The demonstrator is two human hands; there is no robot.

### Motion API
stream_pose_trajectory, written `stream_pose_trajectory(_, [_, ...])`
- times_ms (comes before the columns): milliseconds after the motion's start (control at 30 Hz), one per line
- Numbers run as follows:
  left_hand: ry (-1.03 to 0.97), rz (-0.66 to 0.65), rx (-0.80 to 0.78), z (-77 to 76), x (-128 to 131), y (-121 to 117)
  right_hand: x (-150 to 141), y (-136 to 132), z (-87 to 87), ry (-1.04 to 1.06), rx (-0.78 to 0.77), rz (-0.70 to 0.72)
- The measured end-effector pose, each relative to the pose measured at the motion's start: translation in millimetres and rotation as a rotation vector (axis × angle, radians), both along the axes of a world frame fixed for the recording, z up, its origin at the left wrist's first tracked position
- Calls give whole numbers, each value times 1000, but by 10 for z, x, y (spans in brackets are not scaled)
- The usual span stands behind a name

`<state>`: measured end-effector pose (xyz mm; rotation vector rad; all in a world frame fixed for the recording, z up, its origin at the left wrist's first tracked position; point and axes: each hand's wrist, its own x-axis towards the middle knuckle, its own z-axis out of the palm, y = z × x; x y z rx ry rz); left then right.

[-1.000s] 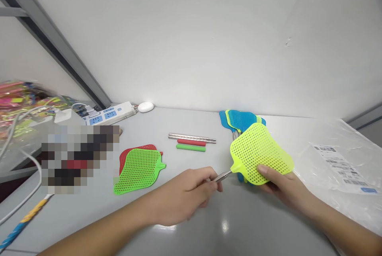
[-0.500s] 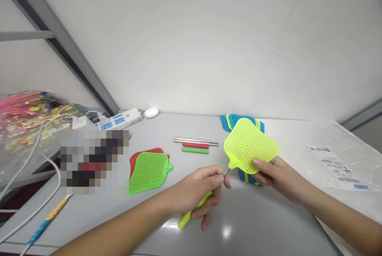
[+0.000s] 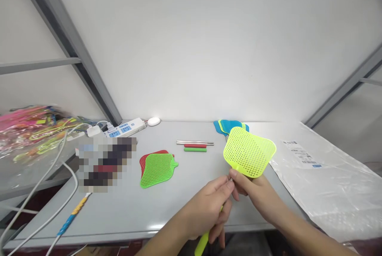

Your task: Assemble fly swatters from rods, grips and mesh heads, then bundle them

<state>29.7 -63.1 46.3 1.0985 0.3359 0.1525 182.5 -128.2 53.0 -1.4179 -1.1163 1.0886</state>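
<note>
A yellow fly swatter [image 3: 250, 151] with a perforated head is held in front of me, its head up and to the right. My left hand [image 3: 212, 207] is closed around its metal rod and yellow handle, whose end shows below the palm. My right hand [image 3: 253, 190] pinches the swatter at the neck, just under the head. Left of the hands lie a green swatter head [image 3: 158, 169] and a red swatter head [image 3: 143, 161] partly beneath it. Farther back are metal rods [image 3: 193, 143], a red handle [image 3: 195, 145] and a green handle [image 3: 195, 150].
Blue and yellow swatters [image 3: 230, 125] are stacked by the wall, partly hidden. A clear plastic bag [image 3: 328, 184] with a label covers the right side. On the left are a power strip [image 3: 127, 128], white cables [image 3: 70, 168] and bagged colourful items [image 3: 38, 128].
My right hand has moved from the side of the swatter's head down to its neck, close to my left hand. The view has shifted, showing the table's front edge.
</note>
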Motion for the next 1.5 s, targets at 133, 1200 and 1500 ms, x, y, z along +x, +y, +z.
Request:
stream_pose_trajectory(133, [-56,31,-46,-90,-51,-279,-81,-259,-32,-43,86,-4])
stream_pose_trajectory(1200, [537,166,987,372,-567,-1405,-216,-1213,21,201,214,161])
stream_pose_trajectory(1500, [770,98,1290,426,-1097,-1274,409,-1229,152,439,332,-344])
